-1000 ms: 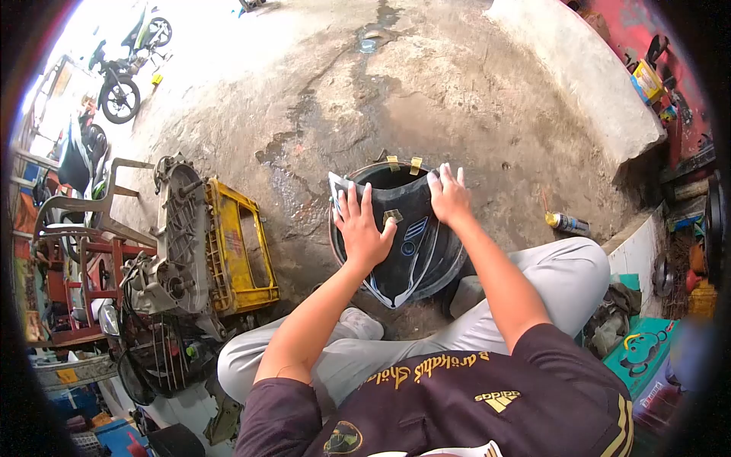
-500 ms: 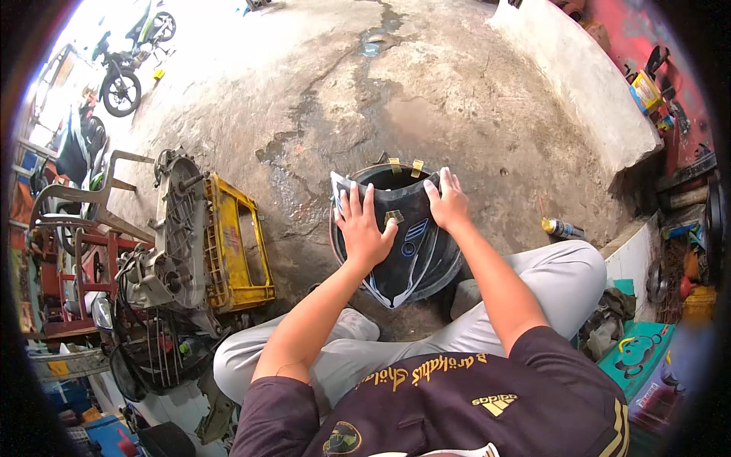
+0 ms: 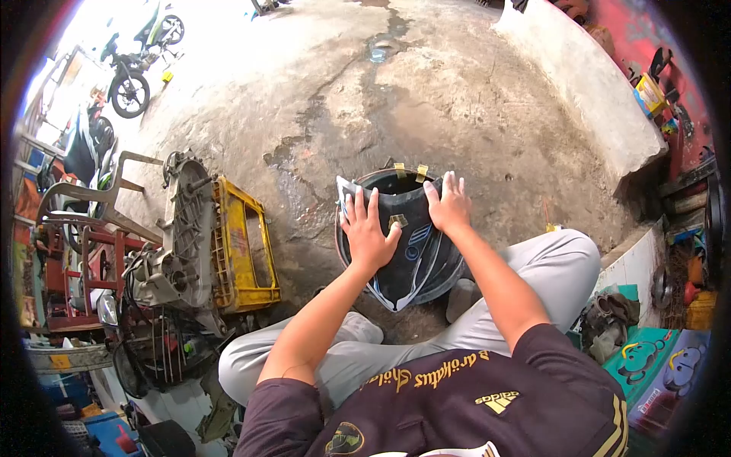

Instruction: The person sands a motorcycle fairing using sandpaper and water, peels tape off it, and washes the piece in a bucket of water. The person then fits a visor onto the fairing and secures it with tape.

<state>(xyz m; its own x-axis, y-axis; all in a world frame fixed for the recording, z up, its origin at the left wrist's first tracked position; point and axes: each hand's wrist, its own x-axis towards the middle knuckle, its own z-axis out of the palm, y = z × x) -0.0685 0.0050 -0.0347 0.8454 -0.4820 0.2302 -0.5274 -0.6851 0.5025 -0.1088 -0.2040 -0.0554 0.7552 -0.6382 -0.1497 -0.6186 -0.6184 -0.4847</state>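
Observation:
A black, shield-shaped panel [image 3: 396, 270] with white edging and a blue emblem rests across a round black tub [image 3: 449, 266], its pointed end toward my body. My left hand [image 3: 371, 232] lies on the panel's upper left part, fingers spread, with the thumb beside a piece of yellowish tape [image 3: 397, 221]. On the upper right edge of the panel rests my right hand [image 3: 451, 204], its fingers stretched out. Two more tape pieces [image 3: 422, 173] stick to the tub's far rim. Neither hand is wrapped round anything.
A yellow crate [image 3: 247, 247] and a metal engine casing [image 3: 186, 228] stand on the left, near a chair [image 3: 99, 190] and motorcycles. A raised concrete ledge [image 3: 586, 84] runs along the right. Colourful boxes [image 3: 643, 358] lie at the lower right.
The view has shifted slightly, and the can at the right is now mostly hidden behind my knee. Both hands remain spread on the panel.

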